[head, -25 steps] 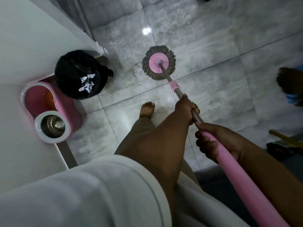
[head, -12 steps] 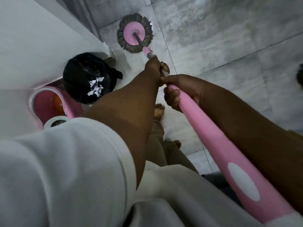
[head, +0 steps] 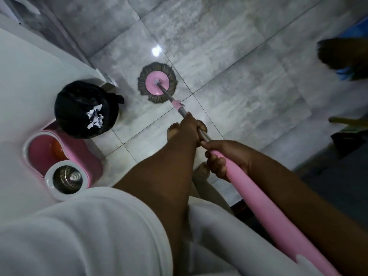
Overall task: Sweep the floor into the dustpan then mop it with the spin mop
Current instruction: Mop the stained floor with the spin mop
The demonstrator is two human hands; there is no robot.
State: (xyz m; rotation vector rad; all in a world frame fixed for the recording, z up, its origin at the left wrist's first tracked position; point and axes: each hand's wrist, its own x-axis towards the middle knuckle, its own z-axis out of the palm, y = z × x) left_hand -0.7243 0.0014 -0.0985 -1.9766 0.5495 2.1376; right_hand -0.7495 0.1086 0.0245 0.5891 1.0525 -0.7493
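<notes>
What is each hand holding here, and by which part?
Both hold the spin mop: left hand on the metal shaft, right hand on the pink handle grip's top end.

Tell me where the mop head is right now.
In the head view the mop head lies flat on the grey tiled floor, upper centre, just right of the black bin bag.

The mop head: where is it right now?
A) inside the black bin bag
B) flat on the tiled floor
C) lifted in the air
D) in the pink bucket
B: the mop head lies flat on the floor, apart from the bucket and bin bag.
</notes>
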